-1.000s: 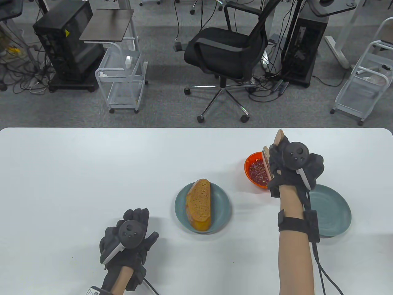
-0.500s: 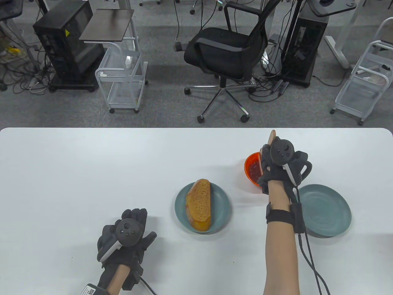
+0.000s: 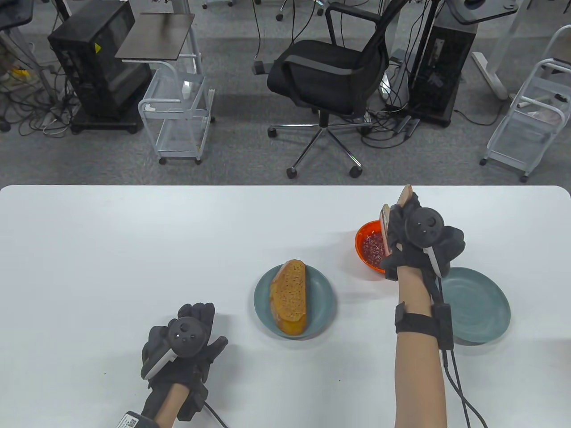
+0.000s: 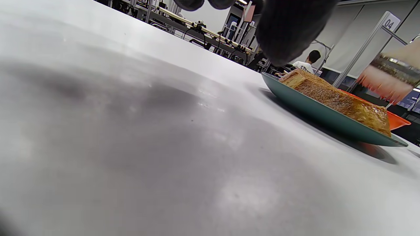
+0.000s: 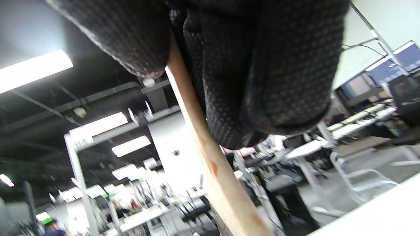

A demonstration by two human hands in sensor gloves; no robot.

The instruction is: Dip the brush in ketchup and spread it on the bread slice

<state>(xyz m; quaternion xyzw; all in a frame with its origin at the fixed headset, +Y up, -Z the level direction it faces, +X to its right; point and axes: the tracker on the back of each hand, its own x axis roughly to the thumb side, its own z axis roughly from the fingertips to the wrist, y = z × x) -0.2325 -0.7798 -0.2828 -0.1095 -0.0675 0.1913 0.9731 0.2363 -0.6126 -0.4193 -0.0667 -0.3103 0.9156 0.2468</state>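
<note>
Table view: the right hand grips the brush over the orange ketchup bowl, loading its bristles; the bread slice waits on its plate, center desk. The left hand lies spread, idle. Left wrist view: bread near right. Right wrist view: fingers clamp the wooden handle.

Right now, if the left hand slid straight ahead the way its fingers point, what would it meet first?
Probably nothing: the left hand points up the bare table, passing left of the plate with the bread slice. Depth is uncertain.
</note>
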